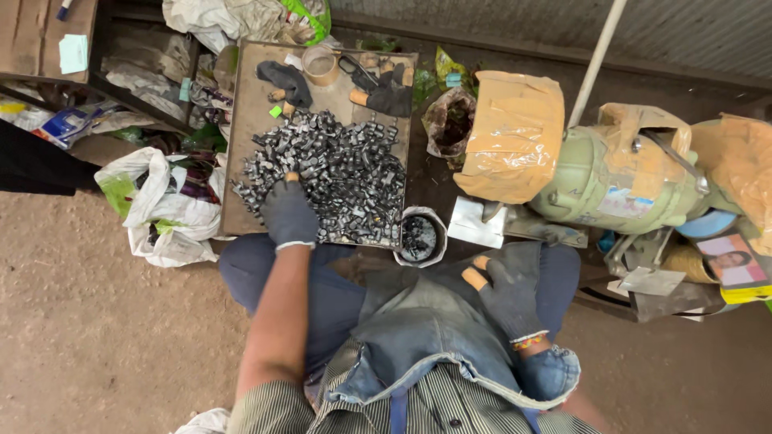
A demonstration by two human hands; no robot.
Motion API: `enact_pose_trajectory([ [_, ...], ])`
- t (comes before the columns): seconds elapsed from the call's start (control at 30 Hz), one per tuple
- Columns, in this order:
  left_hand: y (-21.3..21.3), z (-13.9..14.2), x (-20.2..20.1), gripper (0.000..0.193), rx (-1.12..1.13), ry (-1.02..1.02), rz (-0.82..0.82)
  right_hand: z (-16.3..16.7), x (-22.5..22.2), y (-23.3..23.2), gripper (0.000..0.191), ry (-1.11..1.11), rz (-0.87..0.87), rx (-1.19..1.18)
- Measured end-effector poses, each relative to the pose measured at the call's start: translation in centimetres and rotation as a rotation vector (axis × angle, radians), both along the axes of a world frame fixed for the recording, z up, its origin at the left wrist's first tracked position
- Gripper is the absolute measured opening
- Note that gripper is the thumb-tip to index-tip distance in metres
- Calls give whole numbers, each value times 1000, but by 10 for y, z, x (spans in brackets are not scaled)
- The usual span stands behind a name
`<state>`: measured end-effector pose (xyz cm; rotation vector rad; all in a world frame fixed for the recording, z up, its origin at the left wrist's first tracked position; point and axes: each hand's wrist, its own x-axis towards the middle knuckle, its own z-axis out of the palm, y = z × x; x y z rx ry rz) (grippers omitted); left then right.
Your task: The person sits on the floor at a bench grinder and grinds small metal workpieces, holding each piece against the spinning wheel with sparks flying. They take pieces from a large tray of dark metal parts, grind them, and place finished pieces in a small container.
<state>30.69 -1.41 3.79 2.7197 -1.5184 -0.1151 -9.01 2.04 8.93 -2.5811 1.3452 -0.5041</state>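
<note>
Fingers (281,201) flat on metal parts (338,165)

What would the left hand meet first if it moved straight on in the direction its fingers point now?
The left hand already reaches the pile of small metal parts on the tray. Going straight on, it would probably push deeper into that pile.

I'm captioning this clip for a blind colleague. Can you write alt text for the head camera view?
Seen from above, a seated person's gloved left hand rests on a heap of small dark metal parts on a tray, while the gloved right hand lies on denim cloth in the lap. A taped green motor stands alongside.
</note>
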Motion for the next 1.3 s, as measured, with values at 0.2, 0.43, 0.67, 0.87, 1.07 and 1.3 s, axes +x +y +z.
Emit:
enact_pose_trajectory([
  [0.2,7,-10,11,37,-2,17,-97,7,10,-2,37,-161,-301,373],
  [0.43,22,0,-32,44,-488,764,-257,49,27,-2,48,-318,-182,457],
  [0.67,43,79,-145,75,40,1913,-488,79,28,-19,52,-293,237,272],
  [0.87,5,103,-166,59,-248,1441,-523,55,12,-33,28,-277,-181,-4],
  [1.07,-33,89,-180,38,-442,749,-847,37,10,-37,25,-194,-318,-123],
  [1.3,-64,76,-176,25,-446,884,-1108,30,6,-58,23,-285,-229,-85],
])
